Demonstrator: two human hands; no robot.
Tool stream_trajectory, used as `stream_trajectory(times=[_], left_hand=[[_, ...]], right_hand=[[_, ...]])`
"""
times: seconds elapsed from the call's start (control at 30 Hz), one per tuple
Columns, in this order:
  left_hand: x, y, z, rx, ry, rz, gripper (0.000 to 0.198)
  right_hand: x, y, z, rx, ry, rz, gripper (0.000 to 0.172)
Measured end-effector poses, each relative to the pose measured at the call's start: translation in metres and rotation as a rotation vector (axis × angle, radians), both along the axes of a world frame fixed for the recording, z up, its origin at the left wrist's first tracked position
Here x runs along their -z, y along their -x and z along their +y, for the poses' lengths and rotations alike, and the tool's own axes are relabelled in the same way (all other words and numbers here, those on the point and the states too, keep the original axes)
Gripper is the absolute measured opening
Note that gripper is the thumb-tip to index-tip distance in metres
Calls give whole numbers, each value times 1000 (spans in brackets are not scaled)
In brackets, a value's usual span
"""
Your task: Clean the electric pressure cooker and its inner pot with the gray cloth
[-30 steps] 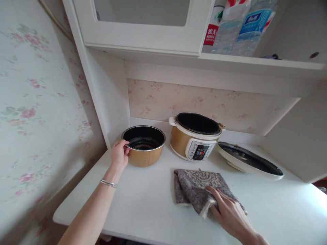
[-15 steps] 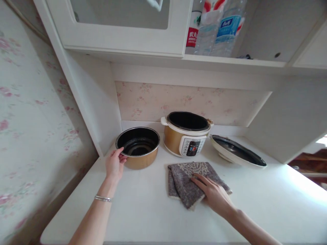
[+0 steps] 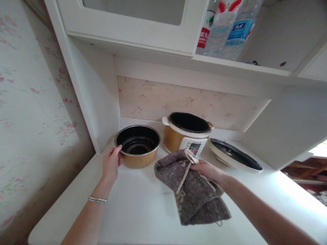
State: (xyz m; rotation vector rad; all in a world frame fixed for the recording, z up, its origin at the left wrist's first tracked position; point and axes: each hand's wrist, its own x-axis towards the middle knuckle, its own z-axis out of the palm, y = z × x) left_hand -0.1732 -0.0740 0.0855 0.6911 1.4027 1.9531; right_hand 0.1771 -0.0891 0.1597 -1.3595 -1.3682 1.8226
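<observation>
My left hand (image 3: pixel 111 162) grips the left rim of a round pot (image 3: pixel 139 160), gold outside and black inside, which rests on the white counter. My right hand (image 3: pixel 208 172) is closed on a grey-brown patterned cloth (image 3: pixel 194 195), whose folds hang down above the counter. Partly behind the cloth stands a gold and white cooker body (image 3: pixel 173 137) with a control panel, its top open and its inside dark. To its right, a lid (image 3: pixel 236 154) lies tilted with the dark inner face up.
Above hangs a white cabinet (image 3: pixel 127 37) with plastic bottles (image 3: pixel 237 35) on its open shelf. White side panels (image 3: pixel 89 88) bound the counter (image 3: pixel 135 211) at left and right. Flowered wallpaper (image 3: pixel 33 129) covers the left wall.
My right hand has taken hold of the cloth and lifted it off the counter, so it now hangs in folds. My left hand is still at the pot's rim. The view has shifted slightly.
</observation>
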Motion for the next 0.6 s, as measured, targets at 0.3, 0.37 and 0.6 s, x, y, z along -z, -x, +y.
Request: stream_trajectory(times=[0.3, 0.37, 0.6], left_hand=[[-3, 1, 0, 42, 5, -16, 37], [-3, 0, 0, 42, 9, -26, 36], [-1, 2, 2, 53, 43, -40, 38]], right_hand=[[-86, 109, 66, -1, -171, 187, 38], [-104, 138, 84, 36, -559, 21, 41], [-61, 208, 136, -618, -1661, -699, 49]])
